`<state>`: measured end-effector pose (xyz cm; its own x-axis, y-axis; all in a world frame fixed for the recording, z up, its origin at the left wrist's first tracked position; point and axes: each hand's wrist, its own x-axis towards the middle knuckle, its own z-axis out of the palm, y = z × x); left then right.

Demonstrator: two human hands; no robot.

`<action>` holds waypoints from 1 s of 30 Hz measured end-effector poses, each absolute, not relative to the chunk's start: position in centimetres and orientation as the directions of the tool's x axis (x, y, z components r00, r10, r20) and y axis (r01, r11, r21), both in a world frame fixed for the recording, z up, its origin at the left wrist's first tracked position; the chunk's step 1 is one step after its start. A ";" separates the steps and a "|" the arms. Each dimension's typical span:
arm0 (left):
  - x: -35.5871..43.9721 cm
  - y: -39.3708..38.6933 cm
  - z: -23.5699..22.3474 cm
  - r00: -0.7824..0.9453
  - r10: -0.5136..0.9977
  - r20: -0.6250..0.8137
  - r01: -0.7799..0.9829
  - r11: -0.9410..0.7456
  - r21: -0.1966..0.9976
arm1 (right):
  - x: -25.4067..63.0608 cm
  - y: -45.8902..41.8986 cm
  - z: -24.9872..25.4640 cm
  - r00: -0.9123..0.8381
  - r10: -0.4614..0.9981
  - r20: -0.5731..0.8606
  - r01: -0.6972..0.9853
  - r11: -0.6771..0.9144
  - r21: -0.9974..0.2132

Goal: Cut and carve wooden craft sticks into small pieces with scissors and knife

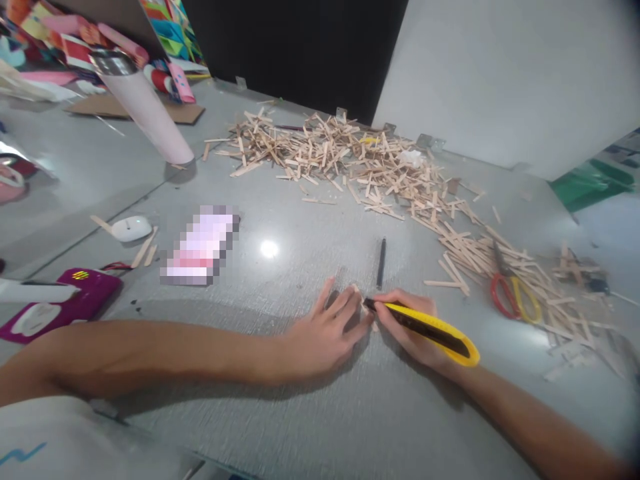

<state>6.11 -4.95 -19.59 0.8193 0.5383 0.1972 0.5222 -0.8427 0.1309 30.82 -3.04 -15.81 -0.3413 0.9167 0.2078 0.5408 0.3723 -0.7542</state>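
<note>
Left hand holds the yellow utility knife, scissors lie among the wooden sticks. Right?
No: the head view shows the yellow utility knife in the right hand, not the left hand. The scissors do lie among the wooden sticks.

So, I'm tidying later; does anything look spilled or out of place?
Yes: wooden sticks lie in a jumbled heap across the far side of the table, straggling down the right past scissors, as if spilled.

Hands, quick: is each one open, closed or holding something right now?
Right hand: closed, holding the yellow cutter.
Left hand: fingers bent down beside the cutter's tip; whether they grip anything cannot be told.
</note>
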 end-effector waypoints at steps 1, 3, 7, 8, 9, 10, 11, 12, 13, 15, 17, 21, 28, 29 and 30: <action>6.1 -4.9 -19.8 0.821 0.527 0.218 0.512 -0.850 0.125 | 30.8 -3.0 -15.8 -0.348 0.910 0.227 0.531 0.390 -0.752; 6.0 -4.9 -20.2 0.823 0.508 0.254 0.498 -0.860 0.110 | 30.7 -3.1 -15.6 -0.362 0.891 0.274 0.504 0.434 -0.747; 6.0 -4.9 -20.1 0.822 0.493 0.287 0.493 -0.867 0.076 | 30.6 -3.1 -15.5 -0.390 0.866 0.312 0.481 0.481 -0.733; 6.0 -4.8 -20.0 0.821 0.492 0.288 0.493 -0.867 0.076 | 30.6 -3.1 -15.5 -0.394 0.862 0.320 0.478 0.489 -0.729; 6.0 -4.8 -19.8 0.820 0.493 0.289 0.492 -0.867 0.082 | 30.6 -3.1 -15.5 -0.397 0.857 0.329 0.476 0.499 -0.725; 6.1 -4.7 -19.6 0.820 0.494 0.288 0.488 -0.867 0.096 | 30.6 -3.1 -15.5 -0.398 0.853 0.339 0.473 0.507 -0.721; 6.1 -4.6 -19.5 0.820 0.496 0.286 0.484 -0.867 0.117 | 30.6 -3.1 -15.5 -0.396 0.849 0.349 0.470 0.514 -0.718; 6.1 -4.5 -19.4 0.818 0.499 0.286 0.479 -0.867 0.139 | 30.5 -3.1 -15.4 -0.395 0.846 0.358 0.465 0.520 -0.716; 6.1 -4.4 -19.3 0.818 0.499 0.288 0.473 -0.867 0.159 | 30.5 -3.1 -15.3 -0.397 0.844 0.362 0.461 0.524 -0.716; 6.1 -4.3 -19.1 0.817 0.497 0.292 0.460 -0.867 0.190 | 30.4 -3.1 -15.1 -0.407 0.842 0.354 0.459 0.524 -0.718; 6.1 -4.3 -19.0 0.817 0.506 0.278 0.462 -0.862 0.210 | 30.3 -3.1 -15.0 -0.425 0.840 0.337 0.463 0.522 -0.716; 5.9 -4.4 -18.6 0.829 0.515 0.220 0.474 -0.854 0.212 | 30.3 -3.3 -15.5 -0.432 0.824 0.365 0.461 0.550 -0.696; 5.6 -4.1 -18.2 0.848 0.493 0.194 0.476 -0.870 0.130 | 30.2 -3.4 -16.5 -0.436 0.817 0.378 0.453 0.562 -0.692; 5.6 -4.1 -18.2 0.849 0.491 0.196 0.476 -0.871 0.121 | 30.2 -3.4 -16.5 -0.436 0.815 0.382 0.452 0.566 -0.690; 5.6 -4.1 -18.2 0.851 0.486 0.200 0.473 -0.874 0.113 | 30.2 -3.4 -16.5 -0.438 0.813 0.383 0.452 0.568 -0.688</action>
